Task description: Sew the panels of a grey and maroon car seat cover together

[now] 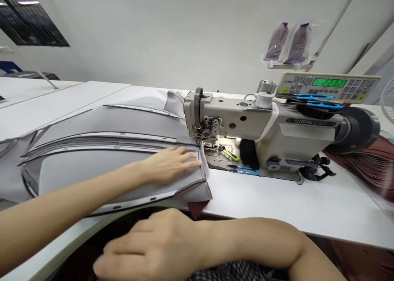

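Observation:
A large grey padded sewn cover (147, 162), with seams and pale edge strips, lies on the table with its right edge at the needle area of a sewing machine (230, 120). My left hand (169, 164) rests flat on it, fingers spread toward that edge, just left of the presser foot. A dark red corner (198, 207) of the cover hangs at the table's front edge. In front of the table, nearer to me, is my right hand (150, 248). Its fingers bend to the left and are blurred; the palm side is hidden.
On the machine bed lie yellow-green thread snips (230, 153) and blue thread snips (246, 171). More blue snips (320, 100) sit on top of the machine by the control panel (329, 86). Wrapped thread cones (298, 44) stand behind. Stacked dark red pieces (366, 162) lie at right.

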{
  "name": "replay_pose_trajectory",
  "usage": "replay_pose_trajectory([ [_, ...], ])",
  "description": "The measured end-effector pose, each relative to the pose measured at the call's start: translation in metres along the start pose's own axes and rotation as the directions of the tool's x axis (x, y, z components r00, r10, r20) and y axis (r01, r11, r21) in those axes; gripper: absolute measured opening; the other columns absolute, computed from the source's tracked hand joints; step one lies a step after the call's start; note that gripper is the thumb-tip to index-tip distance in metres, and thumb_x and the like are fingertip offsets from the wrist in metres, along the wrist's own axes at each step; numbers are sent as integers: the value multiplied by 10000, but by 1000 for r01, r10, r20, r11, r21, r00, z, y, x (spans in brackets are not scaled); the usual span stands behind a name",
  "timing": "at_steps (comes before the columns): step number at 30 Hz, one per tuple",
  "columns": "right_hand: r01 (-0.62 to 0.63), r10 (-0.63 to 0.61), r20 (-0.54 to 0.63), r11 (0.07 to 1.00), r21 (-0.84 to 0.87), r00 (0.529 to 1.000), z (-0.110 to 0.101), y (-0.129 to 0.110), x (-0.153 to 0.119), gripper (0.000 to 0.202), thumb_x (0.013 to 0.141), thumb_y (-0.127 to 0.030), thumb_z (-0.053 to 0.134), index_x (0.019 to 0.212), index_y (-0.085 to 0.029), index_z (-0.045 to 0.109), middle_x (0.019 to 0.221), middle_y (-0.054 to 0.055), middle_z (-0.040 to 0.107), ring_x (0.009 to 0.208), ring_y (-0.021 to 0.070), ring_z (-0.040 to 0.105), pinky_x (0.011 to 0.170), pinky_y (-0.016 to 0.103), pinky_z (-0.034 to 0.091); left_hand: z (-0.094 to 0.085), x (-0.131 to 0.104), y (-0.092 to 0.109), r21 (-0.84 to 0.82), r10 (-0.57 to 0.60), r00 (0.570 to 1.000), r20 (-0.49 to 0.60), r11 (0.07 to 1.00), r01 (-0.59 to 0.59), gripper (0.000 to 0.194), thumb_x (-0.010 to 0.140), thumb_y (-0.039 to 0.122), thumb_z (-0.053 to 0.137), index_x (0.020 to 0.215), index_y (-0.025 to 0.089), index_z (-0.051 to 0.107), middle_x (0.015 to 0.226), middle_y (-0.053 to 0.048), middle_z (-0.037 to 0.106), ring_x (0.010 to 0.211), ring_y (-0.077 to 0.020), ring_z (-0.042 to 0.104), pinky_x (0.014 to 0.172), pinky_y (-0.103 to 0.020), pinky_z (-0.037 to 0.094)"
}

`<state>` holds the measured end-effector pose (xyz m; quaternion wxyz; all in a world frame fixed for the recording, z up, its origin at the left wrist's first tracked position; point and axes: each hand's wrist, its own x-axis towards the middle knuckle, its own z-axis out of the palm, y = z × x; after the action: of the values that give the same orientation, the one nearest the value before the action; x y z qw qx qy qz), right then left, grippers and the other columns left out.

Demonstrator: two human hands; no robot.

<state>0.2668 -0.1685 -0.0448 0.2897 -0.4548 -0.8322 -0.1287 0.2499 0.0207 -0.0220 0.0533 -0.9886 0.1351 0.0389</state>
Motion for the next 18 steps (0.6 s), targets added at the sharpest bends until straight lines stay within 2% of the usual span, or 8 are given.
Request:
replay_pose_trajectory([
  [3,163,-101,-339,974,158,935,-19,9,-30,358,1002,-204,331,1040,-198,686,1014,-42,736,804,49,647,731,133,510,10,22,5,-190,175,984,18,967,-168,500,843,47,430,1264,275,572,1348,-36,592,1336,-230,447,1207,-479,116],
  [6,-220,393,-387,880,420,834,-21,36,-64,249,951,-182,423,1061,-179,646,930,21,725,836,99,667,782,203,542,19,36,2,-336,214,977,-6,920,-204,435,810,44,460,1171,242,600,1276,-34,638,1248,-200,542,1218,-442,152],
  [9,-590,914,-79,321,741,397,-4,78,-79,308,888,-356,600,1150,-195,593,1091,76,685,1028,172,653,853,296,558,26,33,6,-352,149,987,-55,923,-159,378,889,102,437,1233,205,557,1251,-69,642,1147,-217,593,1114,-402,348],
  [10,-592,960,32,145,793,278,4,92,-75,420,840,-431,650,1174,-188,571,1155,104,662,1077,203,642,854,323,565,27,26,11,-344,104,992,-66,931,-120,335,911,133,436,1216,183,566,1214,-90,651,1109,-229,603,1061,-389,399],
  [11,-580,967,120,34,814,224,11,103,-68,518,795,-489,682,1188,-180,550,1197,127,643,1101,231,638,841,344,574,28,16,19,-347,46,996,-76,935,-70,298,920,158,443,1183,164,583,1175,-107,658,1080,-238,607,1019,-376,432],
  [13,-565,936,241,-58,823,256,24,113,-45,620,743,-555,709,1187,-164,522,1194,159,639,1054,264,665,782,366,590,28,-16,39,-410,-98,989,-114,911,43,266,910,168,461,1126,150,615,1144,-119,663,1088,-242,598,1009,-357,449],
  [16,-567,799,418,-119,815,433,37,106,-14,658,765,-591,677,1217,-159,472,1130,187,669,931,298,707,728,420,597,31,-79,82,-610,-342,922,-181,775,168,299,894,159,464,1145,168,627,1179,-84,675,1140,-209,592,1080,-332,414],
  [18,-672,791,439,-49,739,426,53,107,-6,784,666,-601,750,1274,-225,428,1137,163,675,963,330,700,720,438,605,39,-122,110,-748,-512,841,-175,624,225,330,914,220,466,1204,191,622,1222,-61,669,1158,-188,604,1105,-310,402],
])
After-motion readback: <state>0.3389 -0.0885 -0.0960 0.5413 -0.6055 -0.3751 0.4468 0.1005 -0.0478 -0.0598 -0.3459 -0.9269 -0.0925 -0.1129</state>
